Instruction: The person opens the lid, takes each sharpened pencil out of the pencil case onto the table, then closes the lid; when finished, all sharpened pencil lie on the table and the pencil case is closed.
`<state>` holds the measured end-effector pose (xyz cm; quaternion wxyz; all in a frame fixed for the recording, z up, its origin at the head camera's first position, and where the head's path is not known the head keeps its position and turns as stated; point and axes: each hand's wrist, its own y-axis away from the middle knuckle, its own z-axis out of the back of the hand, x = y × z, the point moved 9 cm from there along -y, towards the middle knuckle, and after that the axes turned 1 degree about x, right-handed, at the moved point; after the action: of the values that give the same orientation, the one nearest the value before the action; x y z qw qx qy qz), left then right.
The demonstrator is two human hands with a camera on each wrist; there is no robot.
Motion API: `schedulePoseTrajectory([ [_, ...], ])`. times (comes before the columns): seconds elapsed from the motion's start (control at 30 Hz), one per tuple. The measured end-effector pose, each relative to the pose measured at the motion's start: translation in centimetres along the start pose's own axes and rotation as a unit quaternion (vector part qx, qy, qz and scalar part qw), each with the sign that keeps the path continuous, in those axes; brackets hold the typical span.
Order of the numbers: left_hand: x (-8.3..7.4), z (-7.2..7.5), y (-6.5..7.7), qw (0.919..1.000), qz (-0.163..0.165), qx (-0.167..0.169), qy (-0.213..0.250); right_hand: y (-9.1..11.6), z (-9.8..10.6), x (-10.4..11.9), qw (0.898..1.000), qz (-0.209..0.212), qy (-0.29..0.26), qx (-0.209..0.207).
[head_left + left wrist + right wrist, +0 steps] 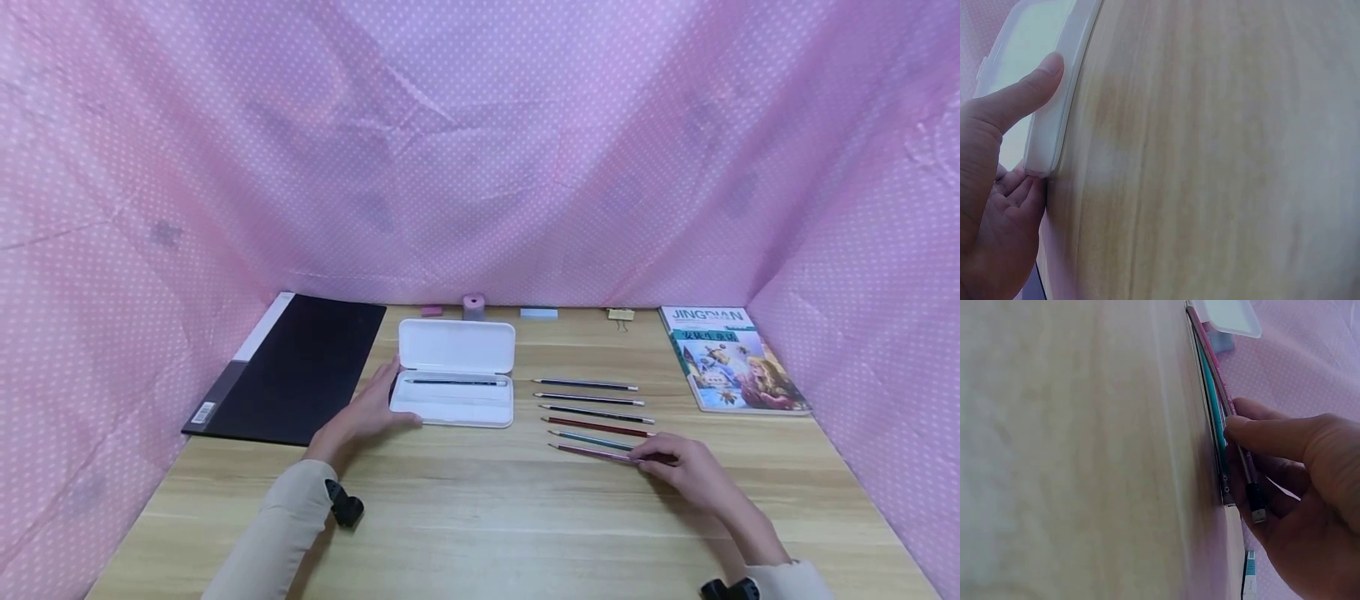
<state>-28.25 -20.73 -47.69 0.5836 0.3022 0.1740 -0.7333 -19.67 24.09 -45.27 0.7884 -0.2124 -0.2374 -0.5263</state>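
An open white pencil case (450, 415) lies in the middle of the table, its lid (457, 346) leaning back and one dark pencil (457, 382) inside. My left hand (369, 410) holds the case at its left end, the thumb (1044, 75) across the front rim and the other fingers at the side. With thumb and fingers, my right hand (686, 468) pinches a purplish pencil (1225, 390) near its black-banded back end. That pencil is the nearest of a row; beside it lie a teal pencil (588, 439), a red pencil (592, 426) and several dark pencils (588, 385).
To the left lies a black folder (322, 358); a picture-covered book (735, 367) is at the right. Along the back stand a pink eraser (431, 312), a pencil sharpener (473, 307), a light-blue block (539, 314) and a yellow binder clip (620, 315). Pink dotted cloth (480, 167) surrounds the table.
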Motion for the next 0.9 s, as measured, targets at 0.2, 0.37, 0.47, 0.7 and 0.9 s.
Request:
schedulePoseTrajectory([
  [0.2,-0.24,0.28,-0.07,1.0,-0.003,-0.004,0.002,0.32,0.17,-0.24,1.0,0.003,0.004,-0.014],
  [0.37,-0.13,0.37,-0.1,1.0,-0.004,-0.006,0.001,0.52,-0.03,-0.54,1.0,-0.001,0.004,-0.014],
  [0.47,-0.17,0.39,-0.12,0.9999,-0.007,-0.008,0.0,0.56,-0.12,-0.7,1.0,-0.005,0.004,-0.014],
  [0.7,-0.42,0.28,0.01,0.9998,-0.019,-0.007,-0.002,0.65,-0.17,-0.73,1.0,0.001,0.005,-0.022],
  [0.9,-0.46,0.09,0.07,0.9997,-0.022,-0.007,-0.009,0.89,-0.07,-0.58,0.999,0.01,0.013,-0.035],
])
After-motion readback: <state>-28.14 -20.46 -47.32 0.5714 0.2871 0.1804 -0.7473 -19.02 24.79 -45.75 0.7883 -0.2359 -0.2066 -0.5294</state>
